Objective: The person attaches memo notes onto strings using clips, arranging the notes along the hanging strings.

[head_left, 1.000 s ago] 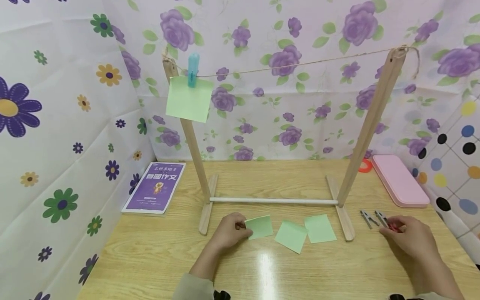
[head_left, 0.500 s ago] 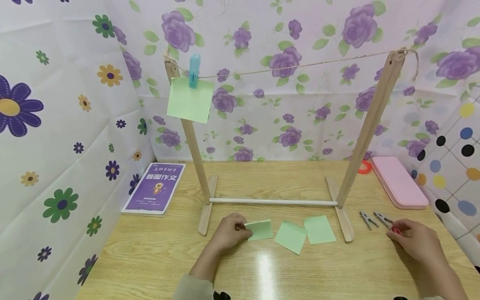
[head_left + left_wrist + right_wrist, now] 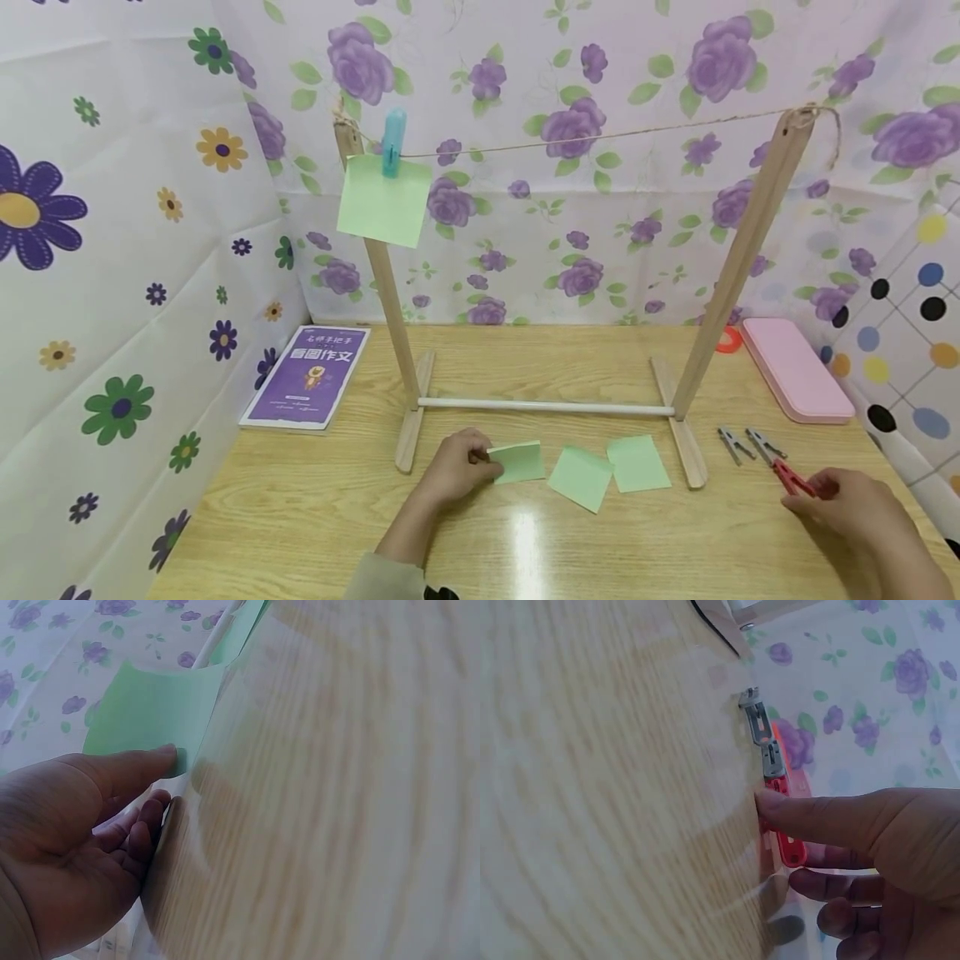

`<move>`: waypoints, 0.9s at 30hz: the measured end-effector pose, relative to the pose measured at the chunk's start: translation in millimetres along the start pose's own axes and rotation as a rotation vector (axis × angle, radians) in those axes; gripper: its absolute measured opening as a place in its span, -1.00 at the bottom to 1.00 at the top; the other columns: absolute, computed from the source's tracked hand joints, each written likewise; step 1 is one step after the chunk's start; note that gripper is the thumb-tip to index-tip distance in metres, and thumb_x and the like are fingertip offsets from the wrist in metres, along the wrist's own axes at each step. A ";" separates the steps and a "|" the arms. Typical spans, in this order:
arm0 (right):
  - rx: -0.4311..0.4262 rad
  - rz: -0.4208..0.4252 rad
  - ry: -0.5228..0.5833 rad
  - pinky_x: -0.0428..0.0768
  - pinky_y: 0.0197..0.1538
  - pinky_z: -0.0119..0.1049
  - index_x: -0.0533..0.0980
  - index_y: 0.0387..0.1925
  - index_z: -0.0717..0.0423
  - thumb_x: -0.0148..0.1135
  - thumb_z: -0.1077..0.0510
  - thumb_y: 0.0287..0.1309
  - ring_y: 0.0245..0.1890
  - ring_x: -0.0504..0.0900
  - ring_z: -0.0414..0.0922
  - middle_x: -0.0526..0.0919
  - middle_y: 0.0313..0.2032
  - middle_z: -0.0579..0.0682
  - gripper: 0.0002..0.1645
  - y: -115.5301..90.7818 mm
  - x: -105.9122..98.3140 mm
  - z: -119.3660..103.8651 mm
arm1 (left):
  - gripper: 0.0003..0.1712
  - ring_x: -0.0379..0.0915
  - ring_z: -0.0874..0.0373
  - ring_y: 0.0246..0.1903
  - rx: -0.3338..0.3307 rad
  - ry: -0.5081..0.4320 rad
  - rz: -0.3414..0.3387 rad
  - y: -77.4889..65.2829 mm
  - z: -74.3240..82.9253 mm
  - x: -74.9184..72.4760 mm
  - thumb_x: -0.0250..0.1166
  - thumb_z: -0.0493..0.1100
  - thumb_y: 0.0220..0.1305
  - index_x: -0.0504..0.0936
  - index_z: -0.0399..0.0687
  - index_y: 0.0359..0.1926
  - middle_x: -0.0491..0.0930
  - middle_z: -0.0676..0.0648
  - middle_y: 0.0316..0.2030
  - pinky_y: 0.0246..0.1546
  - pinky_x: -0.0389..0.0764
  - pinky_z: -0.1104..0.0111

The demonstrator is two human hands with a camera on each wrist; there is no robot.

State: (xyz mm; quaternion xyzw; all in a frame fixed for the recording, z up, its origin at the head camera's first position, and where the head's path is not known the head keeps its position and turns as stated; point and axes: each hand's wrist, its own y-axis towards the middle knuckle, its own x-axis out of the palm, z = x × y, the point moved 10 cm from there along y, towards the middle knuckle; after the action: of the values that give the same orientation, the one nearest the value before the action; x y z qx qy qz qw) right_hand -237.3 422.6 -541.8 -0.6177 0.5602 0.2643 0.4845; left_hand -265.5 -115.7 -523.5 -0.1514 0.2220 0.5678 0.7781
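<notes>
My left hand (image 3: 453, 468) pinches the left edge of a light green sticky note (image 3: 519, 463), whose top edge is lifted; in the left wrist view the thumb lies over the note (image 3: 154, 705). Two more green sticky notes (image 3: 581, 478) (image 3: 639, 464) lie to its right, their corners meeting. At the table's right side, my right hand (image 3: 858, 507) pinches a red clothespin (image 3: 792, 478) between thumb and index finger, low at the tabletop. Beyond the red one are two grey clothespins (image 3: 736, 446) (image 3: 763, 445); in the right wrist view a grey clothespin (image 3: 757, 724) lines up with the red one.
Behind the notes stands a wooden frame (image 3: 731, 279) with a white crossbar (image 3: 547, 406) and a twine line (image 3: 600, 136). A blue clothespin (image 3: 393, 137) holds a green note (image 3: 384, 204) on it. A purple book (image 3: 307, 379), pink case (image 3: 797, 368) and red ring (image 3: 727, 340) lie around it.
My right hand has drawn back toward the near right with the red clothespin, away from the grey ones, and more of the red shows. The left hand stays put while its note tilts slightly.
</notes>
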 end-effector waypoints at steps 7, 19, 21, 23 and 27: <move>-0.022 0.128 0.061 0.59 -0.31 -0.01 0.60 -0.14 0.34 0.37 -0.38 0.15 -0.33 0.64 0.02 0.70 -0.34 0.08 -0.20 -2.2 -10.7 2.4 | -0.65 0.42 0.14 -0.28 -0.001 0.002 0.003 -0.5 0.4 -1.3 0.48 -0.25 0.21 0.48 -0.10 -0.59 0.57 0.02 -0.23 -0.27 0.55 0.38; 0.048 0.502 0.597 0.55 -0.59 -0.50 0.59 0.19 0.21 0.43 -0.16 0.21 -0.52 0.52 -0.42 0.58 -0.52 -0.53 -0.32 -25.0 -26.3 2.9 | -0.66 0.42 0.10 -0.26 0.012 -0.018 0.005 -2.2 2.3 0.0 0.48 -0.26 0.20 0.49 -0.13 -0.56 0.57 -0.02 -0.23 -0.25 0.55 0.37; 0.040 0.501 0.678 0.53 -0.56 -0.55 0.65 0.14 0.04 0.45 -0.10 0.21 -0.51 0.53 -0.45 0.61 -0.52 -0.50 -0.47 -25.3 -26.0 0.7 | -0.66 0.43 0.10 -0.25 0.004 -0.020 0.004 -2.3 1.5 0.1 0.48 -0.25 0.20 0.49 -0.11 -0.57 0.57 0.00 -0.23 -0.23 0.56 0.37; 0.045 0.491 0.764 0.52 -0.52 -0.60 0.70 0.06 -0.11 0.47 -0.07 0.20 -0.48 0.53 -0.46 0.63 -0.52 -0.46 -0.60 -24.8 -25.8 -0.6 | -0.67 0.43 0.11 -0.25 0.002 -0.023 0.005 -2.4 1.3 0.0 0.48 -0.26 0.20 0.50 -0.09 -0.56 0.57 0.01 -0.23 -0.22 0.56 0.36; 0.003 0.466 1.022 0.56 -0.42 -0.66 0.74 -0.07 -0.19 0.47 0.04 0.20 -0.46 0.59 -0.42 0.71 -0.49 -0.33 -0.76 -22.3 -23.0 -7.1 | -0.68 0.42 0.13 -0.26 0.002 -0.022 0.011 -2.4 -0.4 -0.2 0.48 -0.25 0.21 0.51 -0.10 -0.56 0.57 0.03 -0.23 -0.23 0.57 0.37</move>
State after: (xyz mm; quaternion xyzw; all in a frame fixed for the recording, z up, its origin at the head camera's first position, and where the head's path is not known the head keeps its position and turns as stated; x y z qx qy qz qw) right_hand -223.0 424.1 -512.4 -0.5266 0.8457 0.0307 0.0811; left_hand -263.3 -116.8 -523.8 -0.1433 0.2147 0.5735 0.7775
